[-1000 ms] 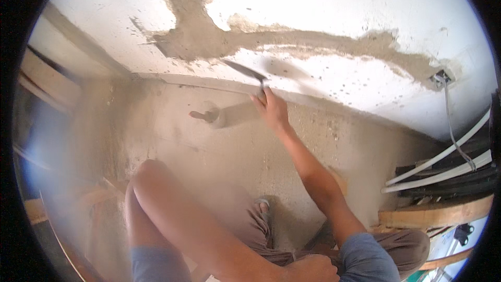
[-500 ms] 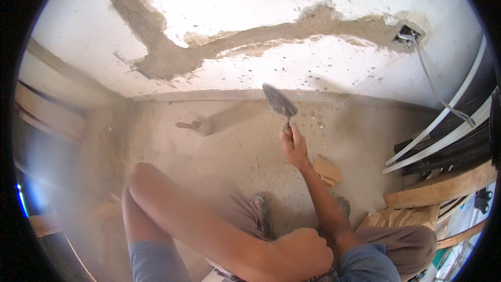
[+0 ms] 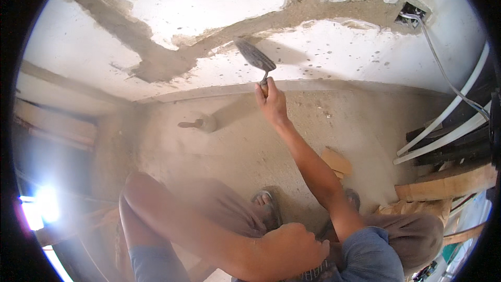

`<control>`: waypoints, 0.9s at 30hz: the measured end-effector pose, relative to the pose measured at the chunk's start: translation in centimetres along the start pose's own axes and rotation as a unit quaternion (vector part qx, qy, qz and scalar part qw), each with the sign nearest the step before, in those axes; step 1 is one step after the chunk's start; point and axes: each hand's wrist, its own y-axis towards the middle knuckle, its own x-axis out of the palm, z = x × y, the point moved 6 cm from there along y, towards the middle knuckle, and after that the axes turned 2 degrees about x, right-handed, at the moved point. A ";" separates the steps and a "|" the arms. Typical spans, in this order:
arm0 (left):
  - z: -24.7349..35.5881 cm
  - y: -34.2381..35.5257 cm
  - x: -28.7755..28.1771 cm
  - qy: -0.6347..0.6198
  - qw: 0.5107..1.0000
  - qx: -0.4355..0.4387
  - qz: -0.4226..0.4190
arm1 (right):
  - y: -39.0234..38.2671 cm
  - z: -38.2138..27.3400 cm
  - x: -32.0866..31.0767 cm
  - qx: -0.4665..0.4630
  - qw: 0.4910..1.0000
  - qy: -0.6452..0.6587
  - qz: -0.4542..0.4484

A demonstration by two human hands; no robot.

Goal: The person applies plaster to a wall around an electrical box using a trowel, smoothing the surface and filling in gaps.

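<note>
My right hand [image 3: 272,103] grips the handle of a pointed trowel [image 3: 255,56], its grey blade raised in front of the white wall [image 3: 219,81]. The blade tip is close to the lower edge of a rough grey-brown mortar strip [image 3: 261,25]; whether it touches cannot be told. The strip runs across the wall to an open electrical box [image 3: 412,14] with cables. My left hand [image 3: 295,245] is curled in my lap, its fingers mostly hidden, and what it may hold does not show.
On the dusty floor [image 3: 235,151] stands a small round dusty object [image 3: 207,123] with a handle-like piece at its left. A brown cardboard piece [image 3: 336,162] lies right of my right forearm. White pipes [image 3: 443,120] and wooden boards [image 3: 443,184] crowd the right side.
My right hand and the trowel have moved up and left, from over the floor to in front of the wall. The view has shifted slightly; my left hand stays in my lap.
</note>
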 end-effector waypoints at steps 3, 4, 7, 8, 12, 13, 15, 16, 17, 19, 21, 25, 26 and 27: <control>0.0 0.1 0.4 0.000 1.000 -0.003 0.013 | -1.5 -1.8 -0.6 0.080 0.991 0.112 -0.007; -0.2 0.0 0.4 -0.010 1.000 0.003 0.024 | -1.3 -2.4 -2.4 0.067 0.985 0.146 0.064; 0.4 0.3 0.2 -0.033 0.999 0.024 0.024 | -0.5 -0.1 0.1 0.025 0.996 0.063 0.056; 0.1 0.4 0.3 -0.025 0.999 0.039 0.016 | -1.2 2.2 2.1 -0.005 0.999 -0.043 -0.020; -0.6 -0.3 -0.3 -0.038 0.999 -0.006 -0.012 | -3.1 -1.5 0.9 0.110 0.984 0.136 0.022; -0.2 -0.7 -0.4 -0.040 0.999 -0.012 -0.008 | -2.5 -2.2 1.7 0.094 0.986 0.134 0.032; 0.3 -1.0 -0.1 -0.048 0.999 0.022 -0.002 | -1.1 -0.7 1.1 0.078 0.990 0.093 0.073; 0.0 -0.7 0.1 -0.058 0.998 0.038 0.001 | -1.8 1.4 1.9 0.013 0.999 -0.031 0.029; -0.6 -0.5 0.3 -0.060 0.998 0.034 0.006 | -1.7 0.8 1.4 0.038 0.999 0.000 0.021; -0.8 -0.6 0.4 -0.058 0.998 0.018 0.001 | -2.9 -1.6 0.3 0.094 0.993 0.067 -0.015; -0.1 -0.6 0.1 -0.032 0.999 -0.007 -0.023 | -1.1 -2.8 1.6 0.085 0.989 0.111 0.039; -0.3 -0.8 -1.0 -0.072 0.996 0.045 0.021 | -2.8 0.6 3.0 0.004 0.994 -0.105 -0.028; -0.5 -0.7 -0.6 -0.062 0.998 0.024 0.007 | -3.3 -1.0 2.5 0.039 0.998 -0.016 -0.037; -0.6 -0.6 -0.2 -0.050 0.999 0.010 -0.007 | -2.9 -2.1 1.6 0.059 0.998 0.035 0.007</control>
